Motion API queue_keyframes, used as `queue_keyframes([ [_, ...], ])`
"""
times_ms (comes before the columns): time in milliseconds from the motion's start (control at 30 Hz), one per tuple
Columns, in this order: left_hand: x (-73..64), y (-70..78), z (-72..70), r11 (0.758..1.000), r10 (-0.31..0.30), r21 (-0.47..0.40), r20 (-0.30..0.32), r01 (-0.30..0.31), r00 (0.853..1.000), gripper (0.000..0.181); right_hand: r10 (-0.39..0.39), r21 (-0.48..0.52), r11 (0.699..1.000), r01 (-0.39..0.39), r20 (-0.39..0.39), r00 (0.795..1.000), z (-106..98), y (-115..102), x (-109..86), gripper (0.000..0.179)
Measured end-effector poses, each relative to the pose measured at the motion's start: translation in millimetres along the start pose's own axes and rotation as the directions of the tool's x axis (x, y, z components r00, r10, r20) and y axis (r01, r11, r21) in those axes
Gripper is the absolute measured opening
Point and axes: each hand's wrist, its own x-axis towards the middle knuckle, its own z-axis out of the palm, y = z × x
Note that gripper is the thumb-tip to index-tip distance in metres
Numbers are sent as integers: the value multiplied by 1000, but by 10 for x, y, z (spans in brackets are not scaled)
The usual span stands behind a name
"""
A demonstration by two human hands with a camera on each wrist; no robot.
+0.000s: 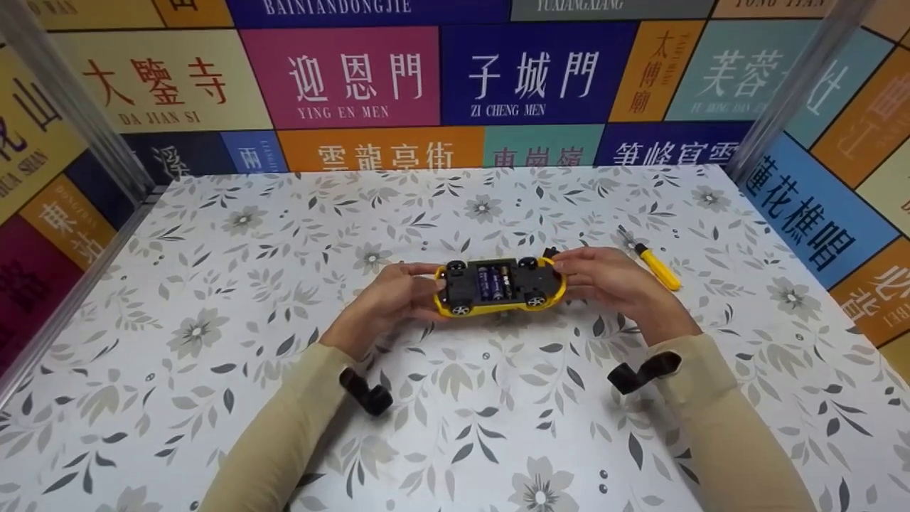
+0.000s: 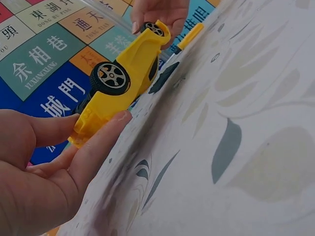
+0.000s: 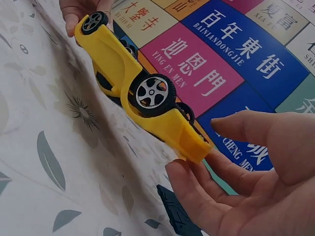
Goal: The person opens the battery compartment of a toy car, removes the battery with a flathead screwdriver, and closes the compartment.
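Both hands hold a yellow toy car [image 1: 462, 309] upside down over the table, its black underside facing up. Its battery compartment is uncovered, with purple cylindrical batteries [image 1: 490, 283] side by side in it. My left hand [image 1: 387, 295] pinches the car's left end between thumb and fingers. At the other end is my right hand [image 1: 611, 281], its fingers under and behind the yellow bumper [image 3: 194, 147]. In the right wrist view its thumb [image 3: 241, 128] stands a little off the bodywork. Black wheels [image 3: 152, 93] with silver hubs show along the side.
A screwdriver [image 1: 661, 269] with a yellow handle lies right of the right hand. Under the car's right end lies a dark flat plastic piece [image 3: 177, 211]. The table wears a white floral cloth [image 1: 284, 213]. Behind it rises a panel wall [image 1: 341, 78] with printed characters.
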Motion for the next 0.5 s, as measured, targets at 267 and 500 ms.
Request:
queue_keyframes([
  [267, 26, -49, 17, 999, -44, 11, 2, 44, 999, 51, -19, -222, 975, 6, -55, 998, 99, -49, -38, 49],
  [500, 41, -94, 42, 999, -39, 23, 25, 39, 999, 50, -112, -445, 893, 64, -82, 990, 300, -102, -106, 46],
])
